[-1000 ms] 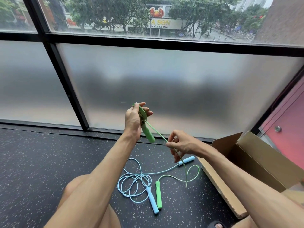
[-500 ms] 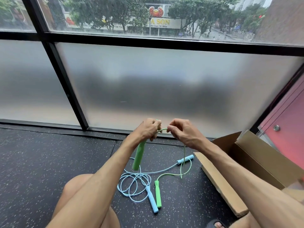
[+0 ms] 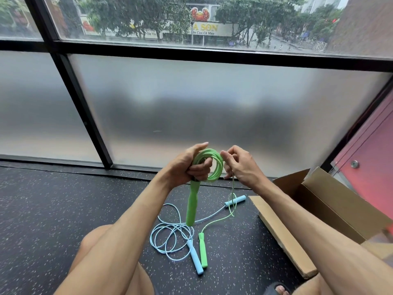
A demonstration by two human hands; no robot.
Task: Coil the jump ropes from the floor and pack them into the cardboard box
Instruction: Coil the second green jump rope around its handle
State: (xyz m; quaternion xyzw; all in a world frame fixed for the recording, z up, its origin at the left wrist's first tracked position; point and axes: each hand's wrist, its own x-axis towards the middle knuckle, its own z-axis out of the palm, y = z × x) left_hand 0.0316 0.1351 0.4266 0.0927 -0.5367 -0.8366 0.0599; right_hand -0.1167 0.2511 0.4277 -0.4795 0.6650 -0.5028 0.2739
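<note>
Left hand (image 3: 187,168) is curled round the green jump rope (image 3: 219,169) where the coil meets its upper handle (image 3: 192,206). The fingers cover the handle top and the near-left part of the loops, so I can't count the loops. The handle hangs down from the fist. Can't tell if its tip touches the floor (image 3: 53,209).

Right hand (image 3: 240,165) is just right of the coil, thumb and forefinger pinching the loose strand, other fingers loosely curled. The strand drops from the pinch, bends low by the far blue handle (image 3: 235,200) and runs to the second green handle (image 3: 203,250), which lies flat.

Blue jump rope (image 3: 195,260) is a loose tangle on the floor. Its near handle lies just beside the green one; contact unclear. The hanging green handle hides part of its cord.

Cardboard box (image 3: 331,201) stands open on the right. Its near end is behind the right forearm, and the inside isn't visible. Sandal (image 3: 274,287) is cut off at the bottom edge.

Open floor lies to the left. The frosted window (image 3: 191,107) closes the far side and a pink door (image 3: 370,158) the right.
</note>
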